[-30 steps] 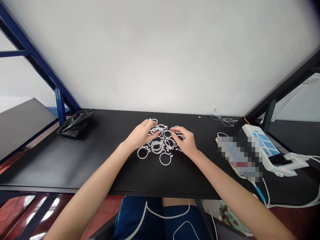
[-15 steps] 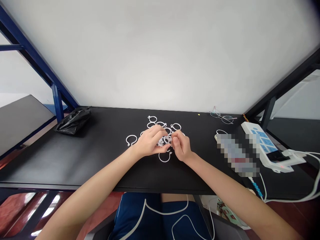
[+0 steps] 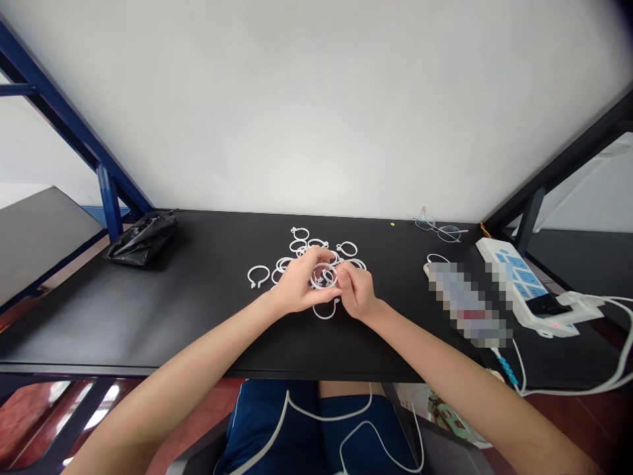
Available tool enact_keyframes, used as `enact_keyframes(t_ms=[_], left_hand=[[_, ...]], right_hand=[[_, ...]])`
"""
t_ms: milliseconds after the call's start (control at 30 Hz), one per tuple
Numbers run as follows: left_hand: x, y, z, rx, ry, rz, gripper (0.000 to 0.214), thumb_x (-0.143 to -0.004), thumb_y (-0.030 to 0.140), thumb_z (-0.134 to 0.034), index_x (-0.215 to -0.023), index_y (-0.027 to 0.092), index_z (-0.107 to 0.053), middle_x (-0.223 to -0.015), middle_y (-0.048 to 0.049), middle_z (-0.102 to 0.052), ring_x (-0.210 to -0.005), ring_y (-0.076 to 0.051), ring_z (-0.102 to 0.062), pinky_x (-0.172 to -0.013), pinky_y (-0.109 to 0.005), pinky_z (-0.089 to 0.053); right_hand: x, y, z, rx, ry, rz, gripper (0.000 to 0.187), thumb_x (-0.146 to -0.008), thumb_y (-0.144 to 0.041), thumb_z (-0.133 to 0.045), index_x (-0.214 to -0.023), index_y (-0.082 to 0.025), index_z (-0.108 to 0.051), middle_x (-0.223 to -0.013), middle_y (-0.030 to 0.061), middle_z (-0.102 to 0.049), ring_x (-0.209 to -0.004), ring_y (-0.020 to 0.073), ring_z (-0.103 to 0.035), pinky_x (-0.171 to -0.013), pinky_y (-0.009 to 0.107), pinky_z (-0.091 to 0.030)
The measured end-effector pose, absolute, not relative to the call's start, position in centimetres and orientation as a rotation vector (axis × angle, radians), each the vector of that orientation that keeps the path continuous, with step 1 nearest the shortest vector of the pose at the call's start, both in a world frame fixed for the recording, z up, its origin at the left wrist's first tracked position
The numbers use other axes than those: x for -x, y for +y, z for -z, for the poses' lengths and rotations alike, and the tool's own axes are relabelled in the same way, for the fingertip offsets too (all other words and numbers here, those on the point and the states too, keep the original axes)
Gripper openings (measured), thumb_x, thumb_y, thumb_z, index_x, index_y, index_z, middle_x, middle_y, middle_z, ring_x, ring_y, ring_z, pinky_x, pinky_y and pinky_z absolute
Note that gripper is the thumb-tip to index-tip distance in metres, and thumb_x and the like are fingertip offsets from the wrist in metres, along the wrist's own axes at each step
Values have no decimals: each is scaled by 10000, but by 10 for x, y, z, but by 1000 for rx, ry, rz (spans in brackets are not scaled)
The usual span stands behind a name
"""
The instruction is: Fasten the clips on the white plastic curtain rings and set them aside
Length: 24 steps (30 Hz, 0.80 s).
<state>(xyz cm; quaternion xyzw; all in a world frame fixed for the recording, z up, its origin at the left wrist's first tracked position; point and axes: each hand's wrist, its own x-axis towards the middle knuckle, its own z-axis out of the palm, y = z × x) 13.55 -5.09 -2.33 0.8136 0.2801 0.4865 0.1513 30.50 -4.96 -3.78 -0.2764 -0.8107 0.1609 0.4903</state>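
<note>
Between my two hands is a white ring (image 3: pixel 313 280), held just above a loose pile of similar rings. My left hand (image 3: pixel 300 278) curls around its left side, thumb below and fingers above. On the right side my right hand (image 3: pixel 357 289) pinches the ring with thumb and bent forefinger; the exact contact point is hidden by the fingers. Several white open rings with small knobbed ends lie about, among them one ring (image 3: pixel 258 267) to the left, one ring (image 3: pixel 347 243) behind my right hand and one ring (image 3: pixel 324 318) in front.
On the black table (image 3: pixel 208 316), a black plastic bag (image 3: pixel 143 239) lies at the back left. Eyeglasses (image 3: pixel 448 233) rest at the back right. A blurred-out phone (image 3: pixel 467 307) and a white power strip (image 3: pixel 524 284) with cables are on the right. A wall stands behind.
The ring between my hands has turned to face me and now shows as a full loop. My left fingers have spread around it. The other rings lie as before.
</note>
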Motion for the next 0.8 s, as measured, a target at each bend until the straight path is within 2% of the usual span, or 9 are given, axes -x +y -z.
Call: enact_keyframes(t_ms=[167, 467, 800], left_hand=[[-135, -50, 27, -2303, 881, -1242, 315, -878, 482, -563, -972, 184, -522, -558, 70, -472, -482, -75, -457, -501, -187, -407], [-128, -44, 26, -2701, 910, -1485, 260, -885, 438, -538, -888, 178, -532, -521, 79, -473, -425, -57, -411, -451, -173, -358], [-127, -46, 24, -2745, 922, -1506, 178, -895, 359, -503, -894, 181, -516, -528, 74, -489, -426, -60, -419, -436, -172, -356]], right_hand=[[-305, -47, 40, 721, -1967, -486, 296, -1001, -355, -324, -759, -231, -442, -542, -41, -430, -439, 113, -409, -457, 252, -334], [-309, -43, 40, 764, -1885, -573, 326, -1006, -391, -322, -769, -223, -471, -516, -46, -449, -435, 112, -417, -488, 259, -357], [-310, -41, 39, 817, -1875, -572, 363, -1008, -420, -311, -732, -226, -446, -478, -50, -439, -421, 111, -407, -485, 269, -362]])
